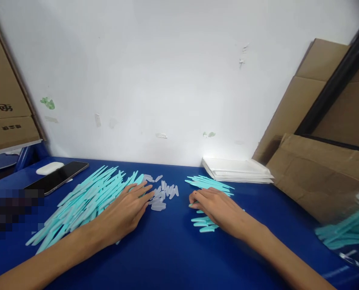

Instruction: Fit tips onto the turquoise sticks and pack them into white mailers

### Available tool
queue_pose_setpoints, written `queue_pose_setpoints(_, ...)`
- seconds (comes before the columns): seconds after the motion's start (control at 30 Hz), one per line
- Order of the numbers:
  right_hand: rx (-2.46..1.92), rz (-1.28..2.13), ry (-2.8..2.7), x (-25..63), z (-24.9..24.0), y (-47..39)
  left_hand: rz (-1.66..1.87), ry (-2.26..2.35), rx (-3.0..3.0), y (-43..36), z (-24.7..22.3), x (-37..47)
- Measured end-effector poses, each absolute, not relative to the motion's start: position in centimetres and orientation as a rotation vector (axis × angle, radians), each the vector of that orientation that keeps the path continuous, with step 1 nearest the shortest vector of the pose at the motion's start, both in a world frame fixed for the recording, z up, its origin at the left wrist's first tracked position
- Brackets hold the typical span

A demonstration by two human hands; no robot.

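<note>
My left hand (129,207) rests palm down at the right edge of a big pile of slim turquoise sticks (85,201), shaped like eyebrow razors. Its fingers are stretched and spread, and the tips reach small translucent caps (164,191) scattered on the table. My right hand (217,207) is curled in a pinch over a smaller group of turquoise sticks. A pale green end shows at its fingertips; the rest of that stick is hidden. Beyond this hand lie parallel sticks (209,183), and a few more (205,223) stick out beneath it.
The blue table (161,253) meets a white wall. A phone (58,177) and a white case (49,168) lie at the left. White trays (238,169) are stacked at the back right. At the far right stand cardboard (312,177) and a clear bag of turquoise sticks (345,229).
</note>
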State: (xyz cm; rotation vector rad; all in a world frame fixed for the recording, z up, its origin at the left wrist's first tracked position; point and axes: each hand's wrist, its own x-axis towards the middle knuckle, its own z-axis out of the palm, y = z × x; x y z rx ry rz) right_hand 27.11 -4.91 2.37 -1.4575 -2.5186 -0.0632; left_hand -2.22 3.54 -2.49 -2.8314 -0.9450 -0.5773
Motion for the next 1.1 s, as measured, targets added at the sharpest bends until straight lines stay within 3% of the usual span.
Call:
queue_pose_setpoints(0.27, -1.335, -0.290, -2.538, 27.03, 2.28, -5.14, -0.623, -0.940, -2.858, 3.58, -2.22, -2.05)
queue_pose_setpoints(0.83, -1.337, -0.213, -2.510, 27.08, 1.98, -5.58, -0.553, -0.944, -2.909, 4.20, -2.27, -2.14)
queue_pose_setpoints(1.1, -1.280, -0.319, -2.529, 26.77, 2.39, -5.48, -0.703, -0.952, -2.896, 4.35, -2.80, -2.36)
